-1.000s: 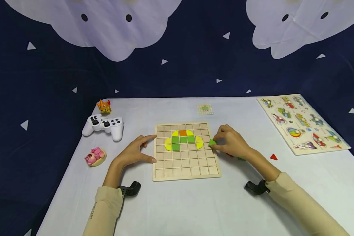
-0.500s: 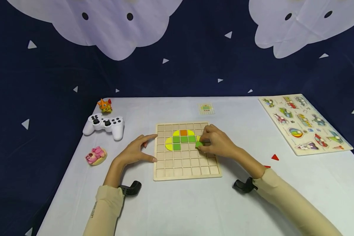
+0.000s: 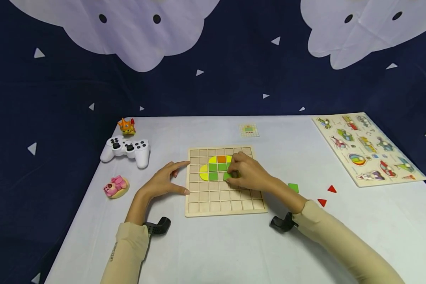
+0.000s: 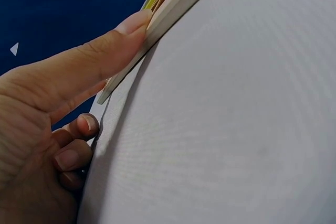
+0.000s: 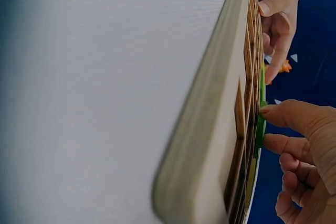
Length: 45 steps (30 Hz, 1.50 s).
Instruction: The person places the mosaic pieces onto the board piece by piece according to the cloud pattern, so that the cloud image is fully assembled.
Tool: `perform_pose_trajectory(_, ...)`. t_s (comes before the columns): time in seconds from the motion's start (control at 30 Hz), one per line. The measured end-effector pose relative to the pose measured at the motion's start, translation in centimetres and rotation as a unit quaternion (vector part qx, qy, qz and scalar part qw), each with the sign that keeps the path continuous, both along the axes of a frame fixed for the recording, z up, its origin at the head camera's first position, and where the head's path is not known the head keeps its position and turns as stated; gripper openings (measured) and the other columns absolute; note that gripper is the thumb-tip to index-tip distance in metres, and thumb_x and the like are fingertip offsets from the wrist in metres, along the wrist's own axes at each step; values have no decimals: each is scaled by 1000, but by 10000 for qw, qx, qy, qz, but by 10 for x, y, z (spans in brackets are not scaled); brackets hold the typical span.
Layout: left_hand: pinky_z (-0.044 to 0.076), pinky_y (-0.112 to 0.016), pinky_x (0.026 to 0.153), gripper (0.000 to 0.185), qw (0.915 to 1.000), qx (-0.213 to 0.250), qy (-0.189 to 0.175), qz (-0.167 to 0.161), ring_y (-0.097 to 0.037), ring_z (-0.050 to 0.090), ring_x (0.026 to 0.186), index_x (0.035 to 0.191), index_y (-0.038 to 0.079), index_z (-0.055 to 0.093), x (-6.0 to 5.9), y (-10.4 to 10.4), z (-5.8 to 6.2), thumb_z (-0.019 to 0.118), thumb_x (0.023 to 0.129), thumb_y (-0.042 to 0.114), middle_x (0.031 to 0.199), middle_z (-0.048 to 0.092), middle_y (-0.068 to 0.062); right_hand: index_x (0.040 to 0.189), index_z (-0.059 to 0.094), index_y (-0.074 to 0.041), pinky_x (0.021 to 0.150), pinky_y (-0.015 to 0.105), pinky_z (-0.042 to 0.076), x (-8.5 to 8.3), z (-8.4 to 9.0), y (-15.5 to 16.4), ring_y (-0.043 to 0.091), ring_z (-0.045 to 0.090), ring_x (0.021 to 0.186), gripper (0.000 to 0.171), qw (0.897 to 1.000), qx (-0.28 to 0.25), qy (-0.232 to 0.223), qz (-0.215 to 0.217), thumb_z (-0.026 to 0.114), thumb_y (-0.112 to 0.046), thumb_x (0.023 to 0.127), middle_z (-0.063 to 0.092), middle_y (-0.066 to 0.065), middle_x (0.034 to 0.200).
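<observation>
A wooden grid board [image 3: 220,207] lies mid-table, bearing yellow quarter-round pieces [image 3: 204,172], an orange square [image 3: 221,159] and several green squares [image 3: 213,167]. Between thumb and index finger my right hand [image 3: 248,172] pinches a green square tile [image 3: 227,176], tilted over the row below the other green ones. That hand hides the right part of the pattern. In the right wrist view the pinched tile [image 5: 261,124] is at the grid's surface. My left hand [image 3: 162,181] touches the board's left edge with thumb and index finger spread; its thumb [image 4: 105,53] presses the rim in the left wrist view.
Right of the board lie a green square [image 3: 293,187] and two red triangles [image 3: 331,189]. A small pattern card [image 3: 249,130] is behind it. A picture puzzle board [image 3: 369,150] sits far right. At left are a white game controller [image 3: 126,150], a pink figurine [image 3: 115,187] and an orange figurine [image 3: 127,126].
My right hand has carried the green square tile leftward from beside the board to over its grid, uncovering loose pieces on the table. The left hand has stayed at the board's edge.
</observation>
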<state>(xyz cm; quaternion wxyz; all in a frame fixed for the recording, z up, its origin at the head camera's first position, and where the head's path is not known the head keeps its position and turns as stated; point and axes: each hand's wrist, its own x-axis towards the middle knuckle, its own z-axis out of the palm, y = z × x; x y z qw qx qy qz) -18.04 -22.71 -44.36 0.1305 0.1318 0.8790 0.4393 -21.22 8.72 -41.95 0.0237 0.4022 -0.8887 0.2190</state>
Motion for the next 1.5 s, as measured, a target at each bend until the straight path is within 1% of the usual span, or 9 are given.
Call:
perform_pose_trajectory(0.1,31,-38,79,94,10000,9,-5,-4,-21,38,89,147,15,48,0,1,0,94,65,23,93,37,-6,89,77,-5,76,30,46,0,-2,-1,15,45,87,18,10000,-73,18,49,81,-20,81,55,0,87)
perform_pose_trajectory(0.27,31,-38,79,95,10000,2,-40,-12,-21,38,89,148,16,48,0,2,1,94,65,23,93,37,-5,87,75,-5,73,29,46,-1,-3,-1,15,48,85,15,9997,-185,-126,77,81,-18,82,56,1,86)
perform_pose_trajectory(0.53,31,-37,79,95,10000,2,2,-22,-21,38,89,148,15,47,-1,1,1,93,66,23,93,37,-6,82,73,-10,69,27,42,-4,0,-5,14,44,80,11,9993,-169,-313,122,81,-17,82,54,0,82)
perform_pose_trajectory(0.77,31,-38,81,96,10000,58,-56,6,-22,38,91,148,16,47,0,2,3,93,65,22,94,37,-6,83,73,-12,72,27,41,-8,2,-11,13,44,80,9,9984,-75,-516,215,79,-17,84,55,-1,83)
perform_pose_trajectory(0.9,31,-38,81,96,10000,27,-61,28,-22,39,90,149,16,47,1,2,3,93,65,23,94,38,-6,85,74,-11,70,27,40,-7,1,-11,13,42,79,9,9984,-52,-541,121,80,-19,84,54,-1,81)
perform_pose_trajectory(1.07,31,-38,81,95,9999,-76,-69,29,-21,39,88,149,16,47,2,2,1,93,66,24,94,38,-6,92,78,-9,70,27,40,-2,0,-8,14,41,81,17,9994,-37,-336,-113,80,-24,83,54,0,83)
perform_pose_trajectory(1.17,31,-38,81,95,10000,-44,-80,34,-21,39,89,148,16,47,2,3,-1,93,66,23,94,38,-6,95,78,-8,73,30,42,3,3,2,14,42,84,21,9991,-143,-212,-338,80,-25,83,55,2,86)
perform_pose_trajectory(1.27,31,-38,81,95,10000,-35,-73,47,-22,39,90,148,16,47,3,3,-1,93,66,24,94,38,-6,99,78,-7,77,33,44,6,8,21,15,44,86,24,9981,-206,-244,-518,82,-24,82,57,4,90)
perform_pose_trajectory(1.5,31,-38,81,95,10000,-5,-58,64,-22,39,92,149,17,47,2,2,1,93,65,24,95,38,-6,102,78,-8,79,37,44,13,13,81,15,47,91,28,9952,219,-426,-859,84,-21,77,58,1,91)
